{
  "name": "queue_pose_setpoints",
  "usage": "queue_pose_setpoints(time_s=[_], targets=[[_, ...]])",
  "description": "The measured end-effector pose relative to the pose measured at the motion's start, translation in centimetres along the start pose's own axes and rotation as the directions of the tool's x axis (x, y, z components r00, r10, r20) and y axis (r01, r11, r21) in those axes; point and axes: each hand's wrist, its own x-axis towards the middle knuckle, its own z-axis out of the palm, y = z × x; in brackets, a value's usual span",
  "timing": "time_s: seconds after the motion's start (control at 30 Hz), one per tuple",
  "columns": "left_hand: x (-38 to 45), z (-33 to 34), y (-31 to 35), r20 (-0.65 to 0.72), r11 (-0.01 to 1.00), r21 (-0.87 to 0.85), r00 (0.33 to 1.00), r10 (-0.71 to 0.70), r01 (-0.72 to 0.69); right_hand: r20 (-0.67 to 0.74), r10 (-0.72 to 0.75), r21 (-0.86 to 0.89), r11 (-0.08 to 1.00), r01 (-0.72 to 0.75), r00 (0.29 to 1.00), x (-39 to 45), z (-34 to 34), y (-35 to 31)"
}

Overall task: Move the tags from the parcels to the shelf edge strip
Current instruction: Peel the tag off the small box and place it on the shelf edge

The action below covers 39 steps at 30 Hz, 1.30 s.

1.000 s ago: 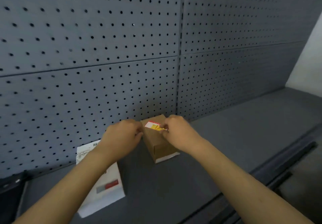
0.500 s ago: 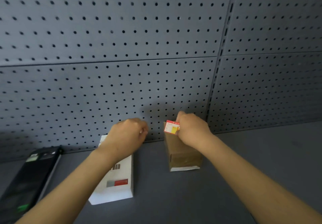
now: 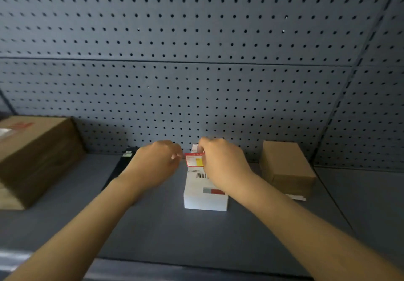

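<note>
My right hand (image 3: 223,164) pinches a small red, white and yellow tag (image 3: 194,160) and holds it in the air over the far end of a white parcel (image 3: 205,191) with a barcode label. My left hand (image 3: 156,163) hovers just left of the tag, fingers curled, holding nothing. A small brown parcel (image 3: 286,167) stands to the right against the pegboard. The shelf's front edge strip (image 3: 153,269) runs along the bottom of the view.
A large brown carton (image 3: 35,156) sits at the left on the grey shelf (image 3: 153,232). A flat black item (image 3: 122,164) lies behind my left hand. Grey pegboard (image 3: 196,61) forms the back wall.
The tag has come off the small brown parcel and travelled left with my right hand, now over the white parcel. The view has swung left, showing the large carton.
</note>
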Motion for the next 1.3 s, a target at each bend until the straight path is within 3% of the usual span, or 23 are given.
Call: queue_pose_setpoints(time_s=[0.33,0.53,0.73,1.0,1.3], targets=[[-9.8,-3.6,-4.7,-0.064,0.968,0.025,0.967,-0.247,0.249,0.033,-0.208,0.201,0.960,0.197,0.978,-1.1,1.6,-7.7],[-14.0,-4.3,-7.5,-0.086,0.950,0.051,0.949,-0.302,0.307,0.106,-0.234,0.293,0.936,0.194,0.966,-3.1,3.5,-11.5],[-15.7,-4.1,-11.1,-0.035,0.975,0.039,0.976,-0.216,0.217,0.117,-0.191,0.245,0.957,0.158,0.975,-4.4,4.9,-15.2],[-16.2,-3.9,-16.0,-0.012,0.999,-0.014,0.999,0.042,-0.043,0.133,0.059,0.097,0.993,-0.072,0.989,-6.3,6.7,-20.3],[-18.9,-2.6,-17.7,0.060,0.992,-0.040,0.991,0.123,-0.121,0.153,0.192,0.167,0.962,-0.217,0.969,-8.3,7.4,-22.3]])
